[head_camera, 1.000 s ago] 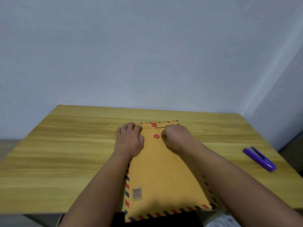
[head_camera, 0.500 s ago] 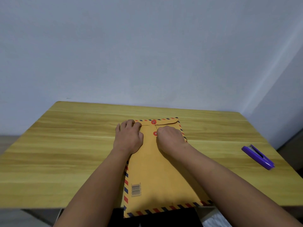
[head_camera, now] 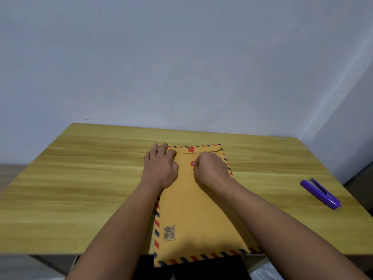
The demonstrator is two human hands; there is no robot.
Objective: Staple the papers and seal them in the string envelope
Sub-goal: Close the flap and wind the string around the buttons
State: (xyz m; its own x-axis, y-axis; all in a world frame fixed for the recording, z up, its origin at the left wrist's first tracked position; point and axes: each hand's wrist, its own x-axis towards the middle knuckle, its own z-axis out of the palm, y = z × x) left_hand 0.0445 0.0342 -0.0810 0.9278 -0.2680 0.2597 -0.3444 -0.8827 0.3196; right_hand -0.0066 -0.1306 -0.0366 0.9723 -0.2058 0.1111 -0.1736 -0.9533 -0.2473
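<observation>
A plain pale wall point(head_camera: 181, 63) rises behind a yellow wood-grain table point(head_camera: 80, 188), which fills the lower half of the view and meets a room corner at the far right.

Left of the table's middle, the left hand point(head_camera: 160, 168) lies palm-down with its fingers straight and spread, pressing on the far left corner of the string envelope point(head_camera: 193, 215); the fingertips reach the far edge of the envelope and just over it onto the wood. The envelope is kraft brown with a red-and-blue striped border and a barcode near its near left edge. It lies flat, lengthwise toward the person, in the middle of the table, and its near end hangs over the table's near edge. Its flap is folded down at the far end, with the upper red button point(head_camera: 191, 149) on the flap and the lower red button point(head_camera: 193, 163) just below it; a thin string point(head_camera: 193, 156) runs between the two.

The right hand point(head_camera: 212, 168) rests on the envelope just right of the lower button, fingers curled tight at the button where the string ends; the pinch itself is hidden.

Well apart, near the table's right edge, a purple stapler point(head_camera: 320, 194) lies on the wood.
</observation>
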